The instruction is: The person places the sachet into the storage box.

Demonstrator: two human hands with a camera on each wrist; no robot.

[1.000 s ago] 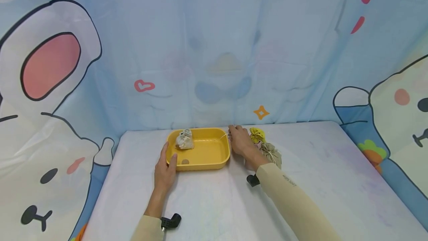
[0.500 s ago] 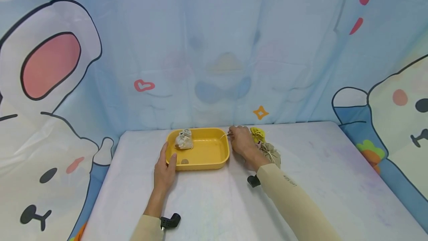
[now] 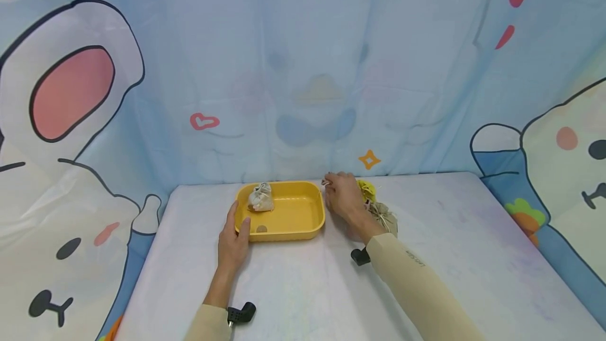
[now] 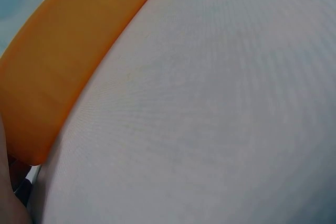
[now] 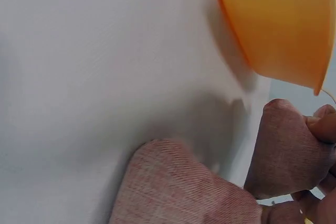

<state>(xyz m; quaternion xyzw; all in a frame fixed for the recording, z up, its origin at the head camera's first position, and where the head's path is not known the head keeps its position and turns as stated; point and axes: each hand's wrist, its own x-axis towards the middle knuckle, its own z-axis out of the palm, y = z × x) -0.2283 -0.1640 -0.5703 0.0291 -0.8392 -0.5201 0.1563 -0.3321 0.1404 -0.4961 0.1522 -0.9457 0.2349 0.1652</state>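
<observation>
My left hand grips the left front corner of a yellow tray, thumb at the front rim and fingers along the left side. Inside the tray sits a small whitish drawstring pouch. To the right of the tray, my right hand pinches a small brownish-pink drawstring pouch by its gathered neck, just above the table. A second pinkish pouch lies close below it in the right wrist view. The left wrist view shows mostly the tray's outer wall and the table.
Just right of my right hand are a yellow-green pouch and a khaki drawstring pouch, partly behind the forearm. The white-covered table ends at a blue cartoon-print curtain behind the tray.
My right hand has risen slightly with the pouch, and its pale string no longer lies across the tray's right side in the head view. The left hand and tray hold still.
</observation>
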